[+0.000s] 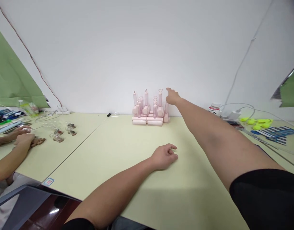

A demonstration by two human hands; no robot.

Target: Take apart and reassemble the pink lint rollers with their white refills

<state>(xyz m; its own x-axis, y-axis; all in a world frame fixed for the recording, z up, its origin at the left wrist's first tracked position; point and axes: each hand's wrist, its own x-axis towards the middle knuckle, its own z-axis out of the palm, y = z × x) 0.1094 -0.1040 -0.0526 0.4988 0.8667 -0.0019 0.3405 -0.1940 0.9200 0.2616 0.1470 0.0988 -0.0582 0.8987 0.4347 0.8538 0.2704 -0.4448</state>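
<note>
Presently I log left fingers (171,147) loosely curled, empty, tabletop (127,137) beneath; pink objects (146,110) beside right fingers (171,92), grasp I cannot tell.

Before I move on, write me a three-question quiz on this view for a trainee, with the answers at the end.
1. Multiple choice: Which things are nearest the right hand?
A) brown pieces
B) pink items
C) white bottle
2. True or false: The right hand is closer to the wall than the left hand is.
3. Fill in the word: The yellow-green pieces lie toward the person's ____ side.
Key: 1. B; 2. true; 3. right.
</note>
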